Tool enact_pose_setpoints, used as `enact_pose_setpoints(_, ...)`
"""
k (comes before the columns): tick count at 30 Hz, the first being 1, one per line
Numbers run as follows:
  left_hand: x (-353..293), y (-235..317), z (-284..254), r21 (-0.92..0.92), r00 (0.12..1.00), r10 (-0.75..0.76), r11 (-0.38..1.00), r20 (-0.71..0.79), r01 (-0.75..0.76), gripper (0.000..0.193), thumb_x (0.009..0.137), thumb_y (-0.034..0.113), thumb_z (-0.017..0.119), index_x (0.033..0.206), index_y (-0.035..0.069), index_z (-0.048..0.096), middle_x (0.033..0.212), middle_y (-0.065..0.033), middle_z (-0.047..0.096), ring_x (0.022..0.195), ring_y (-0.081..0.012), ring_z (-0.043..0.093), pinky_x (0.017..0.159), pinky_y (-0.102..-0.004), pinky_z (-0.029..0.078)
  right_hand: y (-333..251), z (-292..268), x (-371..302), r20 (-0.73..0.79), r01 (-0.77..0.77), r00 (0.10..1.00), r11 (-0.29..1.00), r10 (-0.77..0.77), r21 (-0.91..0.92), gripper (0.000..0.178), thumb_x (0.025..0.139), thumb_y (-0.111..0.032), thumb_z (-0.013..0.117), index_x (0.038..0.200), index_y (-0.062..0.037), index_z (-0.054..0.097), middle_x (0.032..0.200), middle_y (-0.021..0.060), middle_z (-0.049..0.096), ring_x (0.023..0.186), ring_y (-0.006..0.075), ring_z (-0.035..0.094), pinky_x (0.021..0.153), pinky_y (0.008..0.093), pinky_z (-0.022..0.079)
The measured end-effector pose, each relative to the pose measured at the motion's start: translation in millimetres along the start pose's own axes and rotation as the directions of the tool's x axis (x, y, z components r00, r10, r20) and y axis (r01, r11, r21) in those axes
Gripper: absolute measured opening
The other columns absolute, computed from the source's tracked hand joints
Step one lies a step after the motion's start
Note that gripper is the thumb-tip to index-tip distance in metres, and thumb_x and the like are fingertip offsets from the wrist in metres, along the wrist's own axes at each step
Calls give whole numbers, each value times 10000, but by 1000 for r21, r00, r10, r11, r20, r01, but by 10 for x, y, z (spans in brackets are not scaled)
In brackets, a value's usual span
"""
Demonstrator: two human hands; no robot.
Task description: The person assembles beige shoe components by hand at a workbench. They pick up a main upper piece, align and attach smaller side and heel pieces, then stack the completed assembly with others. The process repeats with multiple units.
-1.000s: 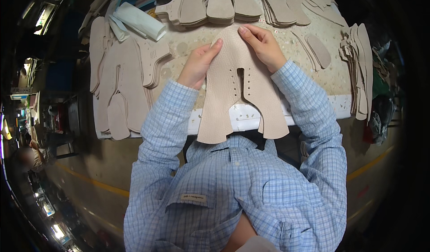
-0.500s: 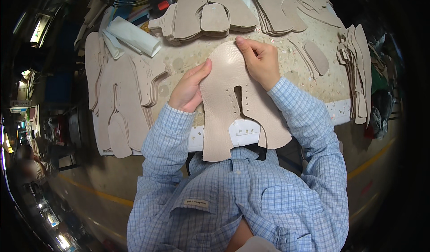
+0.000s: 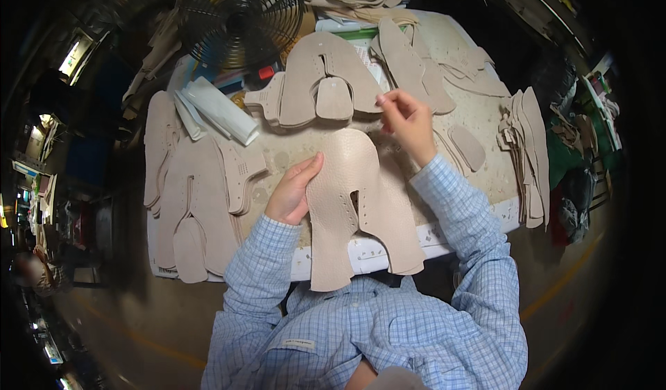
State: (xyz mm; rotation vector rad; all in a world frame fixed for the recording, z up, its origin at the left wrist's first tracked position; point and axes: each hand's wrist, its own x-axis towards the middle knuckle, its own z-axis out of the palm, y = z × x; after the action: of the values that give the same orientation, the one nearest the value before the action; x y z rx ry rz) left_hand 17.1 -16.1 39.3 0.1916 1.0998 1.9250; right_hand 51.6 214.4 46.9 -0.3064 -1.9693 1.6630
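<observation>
My left hand (image 3: 294, 190) is closed on the left edge of a beige leather shoe-upper piece (image 3: 336, 189), thumb on its pebbled top face. This piece has a rounded top, a narrow slot with small punched holes, and two spread legs hanging toward me. My right hand (image 3: 409, 123) is off it, with thumb and fingers pinched together at the lower right corner of a stack of similar leather pieces (image 3: 302, 88). Whether a corner of the stack is between the fingertips is too small to make out. A small rounded tongue piece (image 3: 334, 98) lies on that stack.
Further leather stacks lie at left (image 3: 177, 202), far right (image 3: 531, 157) and back (image 3: 409, 67) of the worktable (image 3: 277, 147). A black fan (image 3: 239, 19) stands at the back left, near a pale rolled sheet (image 3: 222, 111). A loose oval piece (image 3: 466, 148) lies at right.
My right hand has let go of the leather upper and moved up to the stack's corner. My left hand still holds the upper. The view has tilted up, showing more of the fan.
</observation>
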Motion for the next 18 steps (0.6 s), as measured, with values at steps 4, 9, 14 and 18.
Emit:
enact_pose_setpoints(4, -14, -3, -7, -10, 1000, -13, 1000, -22, 13, 367, 969, 249, 457, 1167, -50, 533, 1092, -105, 609, 969, -155, 603, 840, -262, 483, 96, -213, 818, -74, 125, 987, 974, -141, -187, 140, 827, -163, 650, 844, -27, 682, 617, 40, 629, 531, 109, 592, 505, 253, 465)
enact_pose_setpoints(9, -36, -21, 1, 2, 999, 0, 1000, -35, 0, 358, 967, 240, 463, 1176, -41, 534, 1116, -100, 603, 991, -154, 587, 854, -255, 465, 519, -53, 1799, 156, 397, 897, 600, -413, -695, 142, 743, -108, 643, 868, -87, 706, 735, 107, 670, 729, 247, 645, 667, 361, 500)
enact_pose_setpoints(14, -44, 2, 0, -15, 998, 8, 1000, -56, -9, 370, 967, 239, 462, 1189, -51, 522, 1149, -107, 585, 1025, -164, 569, 885, -264, 446, 910, 241, 2185, 308, 365, 894, 130, -324, -922, 155, 755, -110, 581, 825, -145, 715, 799, 95, 671, 843, 252, 618, 768, 400, 446)
enact_pose_setpoints(18, -47, 24, -22, -39, 997, 13, 999, -77, -16, 387, 964, 237, 469, 1204, -65, 505, 1170, -113, 571, 1052, -170, 552, 906, -269, 432, 1023, 355, 2279, 232, 255, 932, 49, -279, -966, 175, 764, -151, 584, 883, -181, 709, 814, 78, 679, 862, 240, 625, 750, 393, 414)
